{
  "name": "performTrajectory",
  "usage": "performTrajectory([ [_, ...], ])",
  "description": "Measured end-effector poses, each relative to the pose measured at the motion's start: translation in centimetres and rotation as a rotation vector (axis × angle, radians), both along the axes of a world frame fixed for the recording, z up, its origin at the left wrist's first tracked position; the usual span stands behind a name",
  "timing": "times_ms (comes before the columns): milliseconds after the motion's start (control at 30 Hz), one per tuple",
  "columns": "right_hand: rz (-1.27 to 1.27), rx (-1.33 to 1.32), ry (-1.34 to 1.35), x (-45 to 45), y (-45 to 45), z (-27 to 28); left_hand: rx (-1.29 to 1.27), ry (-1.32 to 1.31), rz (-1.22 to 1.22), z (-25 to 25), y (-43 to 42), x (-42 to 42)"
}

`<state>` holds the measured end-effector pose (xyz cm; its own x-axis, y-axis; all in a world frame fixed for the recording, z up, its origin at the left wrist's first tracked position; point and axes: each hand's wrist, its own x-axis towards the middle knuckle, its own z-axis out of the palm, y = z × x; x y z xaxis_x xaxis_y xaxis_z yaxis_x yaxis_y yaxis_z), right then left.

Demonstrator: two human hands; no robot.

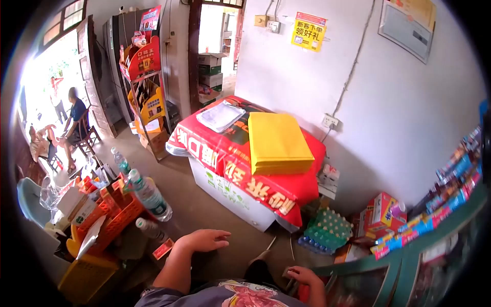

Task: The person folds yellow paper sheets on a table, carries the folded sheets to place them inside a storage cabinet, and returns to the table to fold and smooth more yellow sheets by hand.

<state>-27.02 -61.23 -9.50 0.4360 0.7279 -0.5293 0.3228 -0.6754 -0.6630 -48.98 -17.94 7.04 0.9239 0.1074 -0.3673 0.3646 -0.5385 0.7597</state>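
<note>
My left hand (207,239) hangs over the floor at the lower middle, fingers stretched out and holding nothing. Beside its wrist is a small red and white packet (163,248). My right hand (305,276) is low in front of my body, near the green-framed glass cabinet (327,268); its fingers are loosely bent, and nothing shows in them. Ahead of both hands stands a large white box (225,192) under a red printed cover (199,141). On the cover lie a stack of yellow folded bags (280,140) and some white papers in clear plastic (220,116).
At left, water bottles (149,194) stand beside an orange basket (115,215) full of goods. A display rack (148,102) is behind. Egg trays (327,230) and a red-yellow carton (384,215) sit by the cabinet. A seated person (76,115) is near the doorway.
</note>
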Motion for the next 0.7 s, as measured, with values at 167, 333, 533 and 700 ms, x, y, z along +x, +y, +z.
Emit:
performTrajectory([
  [167, -0.116, 0.028, -0.04, 17.3, 6.2, 0.4, 0.085, -0.024, 0.17, 0.5, 5.2, 9.7],
  [333, -0.228, 0.299, -0.369, 30.8, 15.3, 9.5, -0.018, -0.097, 0.378, -0.7, 8.7, 17.8],
  [533, -0.479, 0.614, -0.206, 38.8, 22.6, 12.6, 0.002, 0.015, 0.278, -0.6, 13.4, 26.6],
  [700, -0.734, 0.668, -0.056, 38.6, 23.4, 11.7, 0.078, -0.121, 0.39, -3.7, 21.0, 36.0],
])
